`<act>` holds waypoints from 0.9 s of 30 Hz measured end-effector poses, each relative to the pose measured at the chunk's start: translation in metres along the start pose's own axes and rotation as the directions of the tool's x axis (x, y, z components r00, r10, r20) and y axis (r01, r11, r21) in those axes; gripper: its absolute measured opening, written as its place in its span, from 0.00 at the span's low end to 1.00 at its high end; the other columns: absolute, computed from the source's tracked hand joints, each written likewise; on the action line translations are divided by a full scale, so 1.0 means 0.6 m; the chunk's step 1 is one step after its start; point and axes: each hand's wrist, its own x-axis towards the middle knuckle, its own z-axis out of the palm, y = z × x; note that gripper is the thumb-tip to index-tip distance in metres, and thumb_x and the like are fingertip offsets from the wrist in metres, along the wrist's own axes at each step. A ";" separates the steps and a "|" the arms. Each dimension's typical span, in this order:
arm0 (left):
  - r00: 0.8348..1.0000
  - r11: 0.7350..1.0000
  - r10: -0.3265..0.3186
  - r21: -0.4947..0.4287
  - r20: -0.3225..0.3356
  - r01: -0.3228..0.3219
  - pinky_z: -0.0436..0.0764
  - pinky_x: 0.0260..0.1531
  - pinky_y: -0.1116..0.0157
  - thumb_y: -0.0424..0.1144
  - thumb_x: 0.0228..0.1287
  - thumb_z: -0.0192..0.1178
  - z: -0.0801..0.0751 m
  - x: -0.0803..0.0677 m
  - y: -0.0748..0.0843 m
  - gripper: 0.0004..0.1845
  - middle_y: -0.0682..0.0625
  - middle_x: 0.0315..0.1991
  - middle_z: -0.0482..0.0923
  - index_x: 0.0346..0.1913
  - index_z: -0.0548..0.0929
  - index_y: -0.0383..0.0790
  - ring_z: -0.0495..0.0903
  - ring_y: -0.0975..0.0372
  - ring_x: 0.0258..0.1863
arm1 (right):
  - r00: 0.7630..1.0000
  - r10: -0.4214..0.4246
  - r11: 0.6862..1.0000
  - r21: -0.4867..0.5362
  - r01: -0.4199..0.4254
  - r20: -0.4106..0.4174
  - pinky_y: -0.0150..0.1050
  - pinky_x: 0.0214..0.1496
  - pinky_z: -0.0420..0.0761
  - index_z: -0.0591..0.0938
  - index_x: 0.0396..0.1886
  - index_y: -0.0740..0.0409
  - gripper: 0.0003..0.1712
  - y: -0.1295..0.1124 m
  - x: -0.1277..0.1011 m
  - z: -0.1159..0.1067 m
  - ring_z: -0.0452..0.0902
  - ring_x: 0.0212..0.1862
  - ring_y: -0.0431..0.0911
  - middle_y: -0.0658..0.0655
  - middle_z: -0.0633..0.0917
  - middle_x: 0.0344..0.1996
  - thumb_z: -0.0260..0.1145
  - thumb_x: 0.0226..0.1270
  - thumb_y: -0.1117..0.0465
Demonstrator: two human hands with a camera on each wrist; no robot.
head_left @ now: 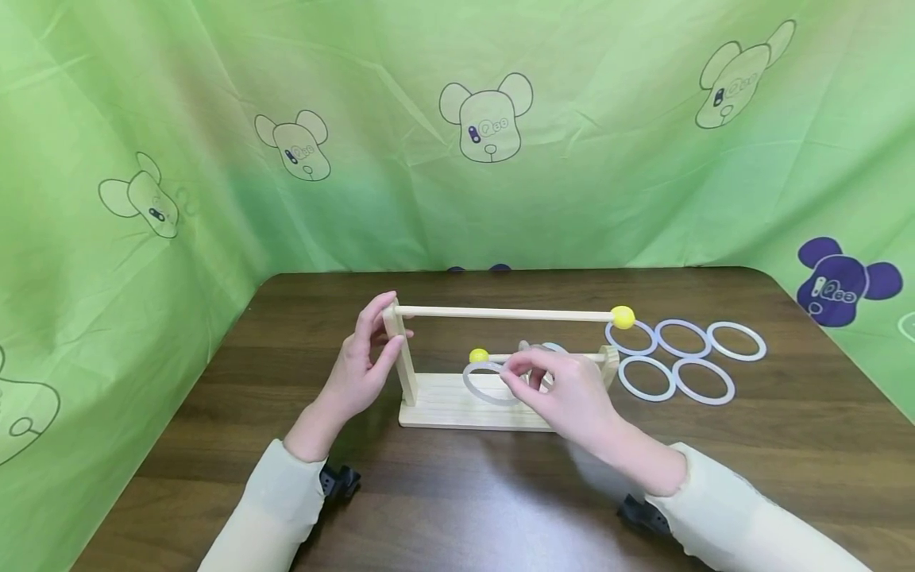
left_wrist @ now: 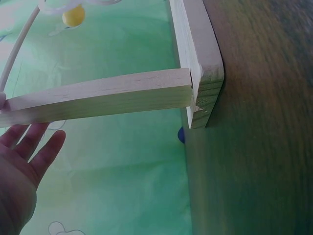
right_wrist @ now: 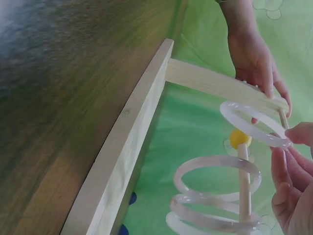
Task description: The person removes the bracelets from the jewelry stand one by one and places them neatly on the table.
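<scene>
1 ring (head_left: pixel 489 383) pinched in your right hand (head_left: pixel 565 393) | left hand (head_left: pixel 360 357) open, steadying the post (head_left: pixel 402 349) | keep ring level, slide over yellow tip (head_left: pixel 478 356) of lower rod.

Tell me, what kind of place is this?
Probably a staged recording corner, not a lived-in room: green cartoon-print cloth curtains off a dark wooden table. On it stand a wooden ring-toy rack and loose white rings.
</scene>
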 end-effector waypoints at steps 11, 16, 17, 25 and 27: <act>1.000 1.000 -0.001 0.001 -0.002 0.001 0.81 0.44 0.55 0.20 0.66 0.54 0.001 0.000 0.001 0.33 0.38 0.48 0.79 0.70 0.57 0.40 0.83 0.53 0.42 | 0.984 -0.178 0.976 0.127 0.178 -0.012 0.23 0.21 0.67 0.85 0.34 0.53 0.02 0.013 -0.015 -0.025 0.71 0.23 0.34 0.42 0.80 0.23 0.70 0.63 0.60; 1.000 1.000 0.003 0.000 -0.004 -0.003 0.81 0.43 0.55 0.20 0.66 0.54 0.001 0.000 0.001 0.32 0.38 0.47 0.79 0.70 0.57 0.40 0.83 0.53 0.42 | 0.980 -0.200 0.972 0.119 0.201 -0.019 0.23 0.20 0.66 0.86 0.35 0.55 0.18 0.027 -0.026 -0.044 0.67 0.20 0.32 0.45 0.82 0.24 0.59 0.72 0.47; 1.000 1.000 0.003 0.000 -0.005 -0.003 0.81 0.43 0.55 0.20 0.66 0.54 0.001 0.001 0.001 0.32 0.38 0.47 0.79 0.70 0.57 0.40 0.83 0.53 0.42 | 0.979 -0.202 0.972 0.115 0.203 -0.021 0.23 0.20 0.66 0.86 0.34 0.55 0.19 0.031 -0.028 -0.049 0.66 0.20 0.32 0.46 0.82 0.24 0.59 0.72 0.46; 1.000 1.000 0.002 0.003 -0.002 -0.002 0.81 0.44 0.55 0.20 0.66 0.54 0.001 0.001 0.001 0.32 0.38 0.49 0.79 0.69 0.57 0.38 0.83 0.53 0.42 | 0.986 -0.160 0.985 0.053 0.162 -0.043 0.21 0.21 0.65 0.86 0.34 0.58 0.22 0.056 -0.044 -0.101 0.65 0.20 0.29 0.47 0.84 0.26 0.58 0.72 0.44; 1.000 1.000 0.001 0.002 -0.002 -0.001 0.81 0.43 0.55 0.20 0.66 0.54 0.001 0.001 0.001 0.32 0.38 0.49 0.79 0.69 0.57 0.38 0.83 0.52 0.42 | 0.989 -0.139 0.990 0.022 0.140 -0.042 0.22 0.21 0.65 0.86 0.34 0.58 0.23 0.060 -0.048 -0.115 0.64 0.20 0.29 0.46 0.84 0.25 0.58 0.72 0.43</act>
